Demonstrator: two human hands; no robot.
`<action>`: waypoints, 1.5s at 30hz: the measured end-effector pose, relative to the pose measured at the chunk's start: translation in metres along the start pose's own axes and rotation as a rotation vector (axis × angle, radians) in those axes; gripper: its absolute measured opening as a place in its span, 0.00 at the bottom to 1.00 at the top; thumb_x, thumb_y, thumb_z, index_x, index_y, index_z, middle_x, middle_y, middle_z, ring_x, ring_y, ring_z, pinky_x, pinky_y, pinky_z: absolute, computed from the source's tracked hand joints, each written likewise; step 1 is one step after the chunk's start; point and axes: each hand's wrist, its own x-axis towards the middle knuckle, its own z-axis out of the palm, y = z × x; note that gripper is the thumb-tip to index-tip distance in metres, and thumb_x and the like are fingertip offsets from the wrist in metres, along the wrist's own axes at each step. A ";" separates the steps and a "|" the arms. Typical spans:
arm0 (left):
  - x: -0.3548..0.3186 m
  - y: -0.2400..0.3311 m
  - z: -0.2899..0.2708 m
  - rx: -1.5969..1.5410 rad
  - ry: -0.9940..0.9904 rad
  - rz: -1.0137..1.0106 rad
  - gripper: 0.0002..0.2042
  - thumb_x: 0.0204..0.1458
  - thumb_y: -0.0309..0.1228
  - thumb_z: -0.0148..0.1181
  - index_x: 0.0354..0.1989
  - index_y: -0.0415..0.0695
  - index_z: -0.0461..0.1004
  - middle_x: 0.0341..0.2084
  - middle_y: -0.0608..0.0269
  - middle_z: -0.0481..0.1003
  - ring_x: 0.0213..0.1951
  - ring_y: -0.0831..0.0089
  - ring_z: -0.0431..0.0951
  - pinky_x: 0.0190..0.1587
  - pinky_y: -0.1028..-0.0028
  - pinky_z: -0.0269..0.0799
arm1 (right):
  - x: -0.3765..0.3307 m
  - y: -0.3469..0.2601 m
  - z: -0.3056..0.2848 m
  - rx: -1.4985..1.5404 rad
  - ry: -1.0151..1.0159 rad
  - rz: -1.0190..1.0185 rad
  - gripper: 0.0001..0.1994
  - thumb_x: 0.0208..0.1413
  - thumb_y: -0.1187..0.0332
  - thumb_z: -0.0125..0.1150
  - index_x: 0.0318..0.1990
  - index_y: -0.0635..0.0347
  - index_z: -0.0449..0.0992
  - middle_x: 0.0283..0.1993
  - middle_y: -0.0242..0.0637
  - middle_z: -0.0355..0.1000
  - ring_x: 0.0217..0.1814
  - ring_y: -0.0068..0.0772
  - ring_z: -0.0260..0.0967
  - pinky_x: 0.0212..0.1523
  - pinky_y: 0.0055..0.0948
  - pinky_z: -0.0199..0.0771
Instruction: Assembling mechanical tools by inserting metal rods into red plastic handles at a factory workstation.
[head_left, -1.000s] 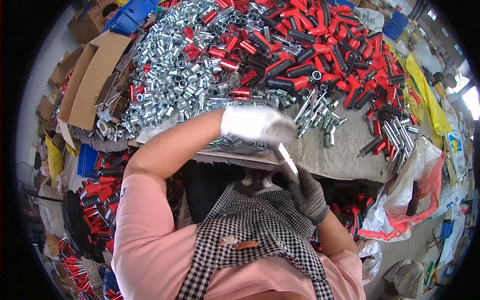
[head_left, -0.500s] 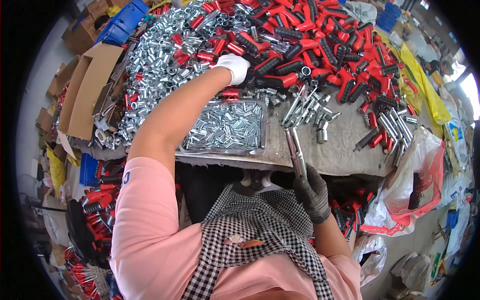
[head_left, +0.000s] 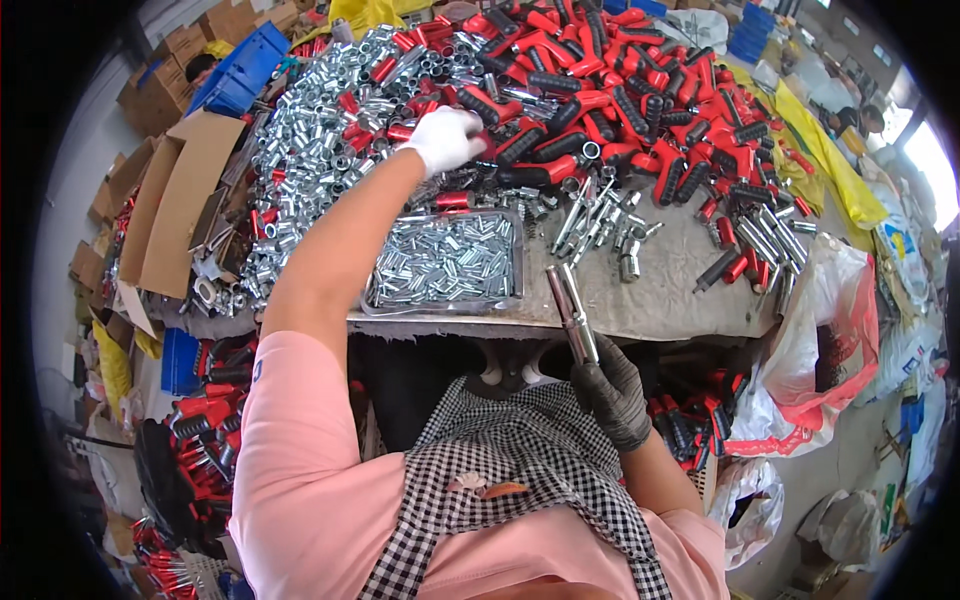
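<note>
My left hand (head_left: 445,142), in a white glove, is over the pile at the seam between metal sleeves (head_left: 330,130) and red-and-black grips (head_left: 560,140). Its fingers are curled and slightly blurred, with a dark red piece (head_left: 487,149) at their tips whose kind I cannot make out. Close to my apron, my right hand (head_left: 614,395), in a dark grey glove, is closed around the lower end of shiny metal tubular parts (head_left: 573,315). They point up and slightly left over the table's front edge.
A clear tray (head_left: 518,262) of small metal pins stands at the table's front. Right of it lie metal rods with sockets (head_left: 600,222) and more long rods (head_left: 772,240). An open cardboard box (head_left: 165,215) flanks the left; a plastic bag (head_left: 800,370) hangs at right.
My left hand has drawn back leftward from the grips, with a dark red piece now at its fingertips. The right hand keeps hold of the metal parts, nearly still. The view has shifted slightly.
</note>
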 end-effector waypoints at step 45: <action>-0.214 0.159 -0.066 -1.910 0.020 -0.441 0.34 0.43 0.16 0.52 0.65 0.37 0.55 0.49 0.56 0.69 0.41 0.74 0.75 0.45 0.75 0.71 | 0.014 0.012 0.047 0.141 -0.312 0.152 0.31 0.60 0.54 0.59 0.63 0.66 0.61 0.52 0.36 0.71 0.23 0.14 0.59 0.23 0.15 0.61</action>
